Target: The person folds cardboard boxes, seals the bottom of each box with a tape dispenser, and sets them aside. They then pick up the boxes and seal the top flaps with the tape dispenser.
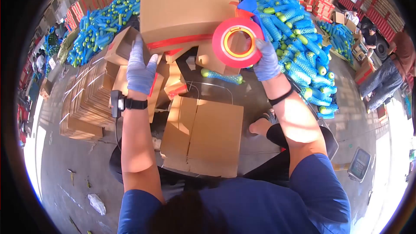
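Note:
A large cardboard box (186,6) with red tape along its near lower edge stands in front of me. My left hand (142,67), in a pale blue glove, is beside its left near corner with fingers spread, holding nothing. In my gloved right hand (265,60) is a tape dispenser with a big red tape roll (220,43), at the box's right near corner. The dispenser's blue part (248,4) shows above the roll. Nearer my body lies a closed brown carton (216,136).
Flattened cartons (89,97) are stacked at the left. Blue-netted green produce (299,39) is heaped at the right, with another heap (104,21) at the left. A person (392,65) stands at the far right. A grey scale-like device (359,164) lies on the floor.

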`<state>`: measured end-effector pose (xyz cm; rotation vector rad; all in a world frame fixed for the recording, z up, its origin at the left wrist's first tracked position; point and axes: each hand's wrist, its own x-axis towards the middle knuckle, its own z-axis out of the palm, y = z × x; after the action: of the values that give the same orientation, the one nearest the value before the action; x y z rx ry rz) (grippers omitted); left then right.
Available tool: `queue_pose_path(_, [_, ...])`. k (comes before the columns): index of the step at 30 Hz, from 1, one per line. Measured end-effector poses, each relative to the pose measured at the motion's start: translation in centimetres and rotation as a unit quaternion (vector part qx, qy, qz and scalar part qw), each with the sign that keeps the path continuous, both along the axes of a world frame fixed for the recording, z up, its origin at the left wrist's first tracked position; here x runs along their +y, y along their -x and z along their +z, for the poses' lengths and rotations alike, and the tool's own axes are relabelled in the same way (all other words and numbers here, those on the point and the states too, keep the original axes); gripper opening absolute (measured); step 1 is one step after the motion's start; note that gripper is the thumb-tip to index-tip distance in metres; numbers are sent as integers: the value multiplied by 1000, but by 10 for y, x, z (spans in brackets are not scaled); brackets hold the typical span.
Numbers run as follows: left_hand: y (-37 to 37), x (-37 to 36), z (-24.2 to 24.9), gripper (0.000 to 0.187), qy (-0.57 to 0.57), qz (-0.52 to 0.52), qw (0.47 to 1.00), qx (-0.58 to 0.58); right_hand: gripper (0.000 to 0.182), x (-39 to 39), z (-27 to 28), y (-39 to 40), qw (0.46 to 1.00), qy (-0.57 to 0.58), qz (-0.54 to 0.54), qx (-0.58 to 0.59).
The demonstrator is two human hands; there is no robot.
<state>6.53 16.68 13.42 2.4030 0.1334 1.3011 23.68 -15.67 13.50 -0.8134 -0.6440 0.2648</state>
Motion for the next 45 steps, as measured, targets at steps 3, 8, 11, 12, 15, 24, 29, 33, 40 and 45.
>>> queue_pose_path(3, [-35,48,-61,45,233,-69,969,43,56,16,-20,-14,997,-27,20,74])
queue_pose_path(8, [20,49,-222,26,187,-1,917,352,62,-30,-119,12,948,38,156,274])
queue_pose_path(11, [52,99,-466,36,-50,9,794,606,45,-61,-262,10,903,139,126,388])
queue_pose_path(12, [59,104,-531,40,-312,-67,710,628,38,-67,-261,38,866,216,15,450])
queue_pose_path(15, [73,42,-413,41,135,194,730,641,38,-85,-366,42,813,319,-42,486])
queue_pose_path(24, [65,66,-399,25,4,118,711,694,42,-92,-385,63,819,267,-16,508])
queue_pose_path(29, [79,123,-416,21,423,15,765,486,49,-88,-269,33,935,263,-137,192])
queue_pose_path(33, [69,34,-259,26,786,-149,563,209,75,-81,-68,54,747,499,-236,-369])
queue_pose_path(40, [85,92,-406,32,783,-321,494,200,53,-41,-60,103,791,310,-131,-512])
queue_pose_path(45, [101,72,-268,51,770,-347,511,159,49,-27,-72,126,704,447,22,-551])
